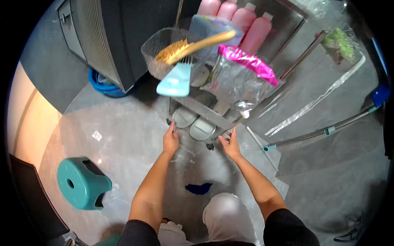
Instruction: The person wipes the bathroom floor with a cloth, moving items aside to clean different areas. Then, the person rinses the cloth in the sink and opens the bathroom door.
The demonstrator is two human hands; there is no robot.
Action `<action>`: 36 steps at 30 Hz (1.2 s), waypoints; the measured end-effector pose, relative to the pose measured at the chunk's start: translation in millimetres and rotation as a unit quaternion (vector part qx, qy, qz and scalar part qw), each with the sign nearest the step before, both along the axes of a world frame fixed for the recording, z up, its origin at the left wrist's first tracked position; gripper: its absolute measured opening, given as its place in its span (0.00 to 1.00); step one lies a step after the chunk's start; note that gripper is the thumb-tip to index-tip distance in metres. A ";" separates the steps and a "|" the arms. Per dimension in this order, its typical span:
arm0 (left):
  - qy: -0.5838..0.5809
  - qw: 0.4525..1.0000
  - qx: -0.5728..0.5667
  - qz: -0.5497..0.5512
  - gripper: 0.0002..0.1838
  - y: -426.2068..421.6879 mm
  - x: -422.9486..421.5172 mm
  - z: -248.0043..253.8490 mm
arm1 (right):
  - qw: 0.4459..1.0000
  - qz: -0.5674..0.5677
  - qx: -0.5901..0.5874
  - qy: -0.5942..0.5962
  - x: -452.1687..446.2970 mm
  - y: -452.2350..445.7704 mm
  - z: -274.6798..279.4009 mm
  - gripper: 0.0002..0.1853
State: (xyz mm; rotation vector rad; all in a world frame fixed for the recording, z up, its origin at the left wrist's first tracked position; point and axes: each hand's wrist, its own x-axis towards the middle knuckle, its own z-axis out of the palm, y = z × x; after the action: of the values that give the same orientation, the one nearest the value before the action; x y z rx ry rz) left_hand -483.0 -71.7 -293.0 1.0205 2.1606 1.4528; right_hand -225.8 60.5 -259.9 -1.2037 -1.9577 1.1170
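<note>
Broadly, a grey floor (135,143) spreads under everything, and a metal cart (203,111) stands on it in front of the person, between the reaching hands and the wall side. A green stool (76,180) sits on the floor, well apart from the cart on the left. A clear bag (242,84) with a bright pink strip lies over the cart's near right part, beside a clear tub (152,65). Behind the bag, four pink bottles (255,32) stand in a row. Low on the cart are two pale containers (202,128), side by side. The left hand (170,141) is at the cart's lower left, fingers upward and thumb apart; the right hand (230,146) is at its lower right corner, fingers partly bent. (Whether either set of fingers grips the cart, I cannot tell.) A wooden-handled brush (174,51) lies across the tub, above a light blue tool (175,81) with prongs. A dark blue cloth (199,188) lies on the floor between the arms.
</note>
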 end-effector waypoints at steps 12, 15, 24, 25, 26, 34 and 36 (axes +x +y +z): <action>-0.070 0.981 -0.174 -0.056 0.33 -154.5 122.7 -114.5 | 0.706 0.561 0.153 -0.404 70.8 -138.3 -93.3 0.38; -0.079 0.967 -0.228 -0.083 0.32 -161.5 150.0 -89.8 | 0.657 0.602 0.169 -0.422 68.4 -164.7 -107.0 0.37; -0.048 0.993 -0.078 -0.079 0.30 -146.7 177.3 -113.0 | 0.809 0.352 0.251 -0.398 98.3 -94.9 -221.8 0.25; -0.033 0.995 -0.057 -0.072 0.27 -149.6 183.9 -117.7 | 0.861 0.273 0.179 -0.390 114.3 -65.8 -203.4 0.25; -0.057 0.995 -0.057 -0.053 0.27 -156.7 192.6 -119.6 | 0.884 0.217 0.190 -0.369 137.3 -55.7 -198.3 0.25; -0.120 0.985 -0.093 0.084 0.21 -213.4 237.1 -131.9 | 0.877 0.435 0.173 -0.105 162.9 -183.4 -226.4 0.21; -0.118 0.981 -0.108 0.105 0.21 -229.7 241.4 -129.1 | 0.812 0.565 0.145 -0.011 175.9 -200.6 -220.5 0.21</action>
State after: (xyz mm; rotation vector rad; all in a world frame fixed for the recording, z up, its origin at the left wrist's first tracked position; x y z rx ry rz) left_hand -241.6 -301.4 -422.1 0.5284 2.2396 1.3131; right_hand -49.9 -140.1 -480.4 0.2600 -2.7764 1.1899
